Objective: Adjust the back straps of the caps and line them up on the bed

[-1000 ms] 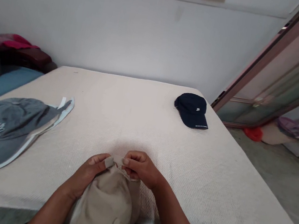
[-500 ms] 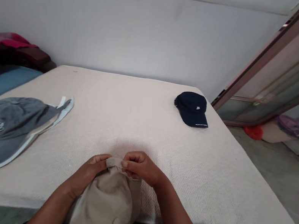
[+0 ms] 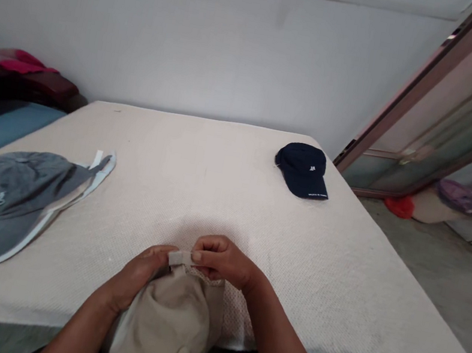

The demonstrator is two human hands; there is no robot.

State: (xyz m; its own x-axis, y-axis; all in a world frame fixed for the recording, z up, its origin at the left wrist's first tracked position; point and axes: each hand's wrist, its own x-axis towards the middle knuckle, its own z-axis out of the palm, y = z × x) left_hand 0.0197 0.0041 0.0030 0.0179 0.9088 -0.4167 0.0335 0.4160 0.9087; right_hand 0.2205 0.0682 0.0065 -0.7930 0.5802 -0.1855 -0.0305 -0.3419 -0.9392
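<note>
At six o'clock by the desk [image 3: 336, 279], the beige cap [image 3: 174, 318] is grasped at nine o'clock by the left hand [image 3: 140, 275], its crosswise strap [image 3: 185, 258] pinched at three o'clock by the right hand [image 3: 225, 263].

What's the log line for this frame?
left hand: on beige cap | right hand: pinching its strap | navy cap: on table, right side
</note>
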